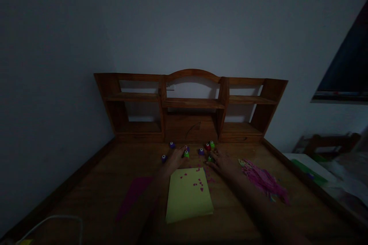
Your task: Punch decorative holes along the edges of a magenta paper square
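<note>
My left hand (174,159) reaches over the back of the yellow paper, its fingers closed at a small green craft punch (186,154). A purple punch (187,148) sits just behind that one. My right hand (222,162) has its thumb and fingers around another green punch (210,159). Between the hands stands a purple punch (201,152). A red punch (207,146) and a green punch (212,144) stand side by side behind my right hand. Two more purple punches, one farther back (171,145) and one nearer (164,158), are left of my left hand. The dim light blurs the finger contact.
Yellow paper (188,199) with pink heart cut-outs lies in front, loose pink bits beside it. A magenta sheet (133,193) is under my left forearm. Pink strips (264,180) are heaped right. A wooden shelf (192,103) closes off the desk's back; raised edges (310,191) flank it.
</note>
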Demonstrator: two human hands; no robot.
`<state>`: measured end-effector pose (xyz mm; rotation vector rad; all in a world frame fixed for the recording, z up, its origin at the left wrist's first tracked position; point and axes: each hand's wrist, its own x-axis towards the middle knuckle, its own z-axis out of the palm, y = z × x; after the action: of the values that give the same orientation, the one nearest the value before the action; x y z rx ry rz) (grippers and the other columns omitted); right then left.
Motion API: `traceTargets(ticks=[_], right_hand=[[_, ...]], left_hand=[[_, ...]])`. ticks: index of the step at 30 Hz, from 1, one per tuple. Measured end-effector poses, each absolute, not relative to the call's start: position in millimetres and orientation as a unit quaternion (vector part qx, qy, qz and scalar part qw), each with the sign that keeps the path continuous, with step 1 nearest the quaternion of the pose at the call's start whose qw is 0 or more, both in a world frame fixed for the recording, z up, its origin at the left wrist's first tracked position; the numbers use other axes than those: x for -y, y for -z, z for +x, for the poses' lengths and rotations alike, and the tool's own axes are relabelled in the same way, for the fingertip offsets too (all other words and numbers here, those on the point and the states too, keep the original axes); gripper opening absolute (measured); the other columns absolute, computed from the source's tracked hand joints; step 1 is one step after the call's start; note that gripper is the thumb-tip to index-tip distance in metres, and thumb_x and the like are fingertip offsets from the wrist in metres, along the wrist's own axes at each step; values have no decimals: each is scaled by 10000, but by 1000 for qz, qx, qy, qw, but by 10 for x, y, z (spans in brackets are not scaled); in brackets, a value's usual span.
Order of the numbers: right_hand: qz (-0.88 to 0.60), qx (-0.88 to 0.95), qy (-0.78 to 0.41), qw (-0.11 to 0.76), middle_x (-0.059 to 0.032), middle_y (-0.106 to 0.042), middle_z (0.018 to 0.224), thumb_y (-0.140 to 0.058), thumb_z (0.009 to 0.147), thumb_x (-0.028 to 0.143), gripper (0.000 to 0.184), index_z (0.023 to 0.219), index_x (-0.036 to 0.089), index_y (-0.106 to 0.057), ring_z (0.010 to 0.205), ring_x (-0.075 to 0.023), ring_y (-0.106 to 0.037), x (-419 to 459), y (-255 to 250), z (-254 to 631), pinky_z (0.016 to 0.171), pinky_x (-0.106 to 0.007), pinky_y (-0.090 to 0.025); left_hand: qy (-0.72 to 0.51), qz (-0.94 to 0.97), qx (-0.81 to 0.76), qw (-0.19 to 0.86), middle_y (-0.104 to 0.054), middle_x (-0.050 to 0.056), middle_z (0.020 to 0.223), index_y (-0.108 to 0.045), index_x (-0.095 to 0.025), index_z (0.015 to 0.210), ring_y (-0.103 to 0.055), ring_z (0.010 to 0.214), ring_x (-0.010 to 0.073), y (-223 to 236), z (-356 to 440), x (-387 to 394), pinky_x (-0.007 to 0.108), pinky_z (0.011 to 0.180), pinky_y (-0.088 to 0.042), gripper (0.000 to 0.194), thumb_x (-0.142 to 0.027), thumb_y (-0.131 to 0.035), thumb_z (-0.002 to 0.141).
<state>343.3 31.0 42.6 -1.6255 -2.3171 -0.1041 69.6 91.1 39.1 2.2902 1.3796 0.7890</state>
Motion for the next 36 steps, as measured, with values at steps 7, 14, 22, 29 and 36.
traceTargets(ticks=[7,14,22,29,36], right_hand=[[-554,817,20,159,-110,-565,1207,-381,967,477,400,1268,264,-539,1048,-245,-564,-497,-316,3507,911,-360,-433],[-568,809,26,148,-122,-546,1254,-430,961,437,391,1289,246,-523,1074,-256,-563,-660,-365,3627,910,-367,-432],[-583,782,76,205,-142,-468,1379,-458,947,427,488,1379,201,-428,1251,-292,-450,-397,-679,3475,1004,-422,-396],[-415,888,9,195,-48,-565,1333,-454,964,345,343,1287,272,-542,1206,-231,-537,713,-838,3129,1015,-384,-448],[-355,919,24,172,-105,-552,1348,-548,923,344,472,1363,195,-469,1194,-247,-557,1066,-321,2896,1021,-382,-455]], left_hand=[[-232,822,-505,120,-623,111,1198,-567,-190,1174,-566,1121,238,-334,717,-835,346,975,-403,343,-171,-569,831],[-253,828,-487,111,-533,131,1310,-555,-130,1209,-525,1178,238,-333,720,-771,345,1009,-385,347,-122,-456,877],[-268,842,-464,60,-561,91,1222,-575,-203,1177,-538,1134,224,-776,629,-246,371,984,-433,286,-234,-453,920],[-165,906,-388,-46,-604,77,1274,-549,-238,1259,-570,1137,250,-487,209,881,356,919,-507,441,-449,-569,872],[-88,912,-387,-107,-552,121,1352,-498,-180,1343,-556,1187,271,-185,127,1076,358,949,-489,501,-364,-562,881]])
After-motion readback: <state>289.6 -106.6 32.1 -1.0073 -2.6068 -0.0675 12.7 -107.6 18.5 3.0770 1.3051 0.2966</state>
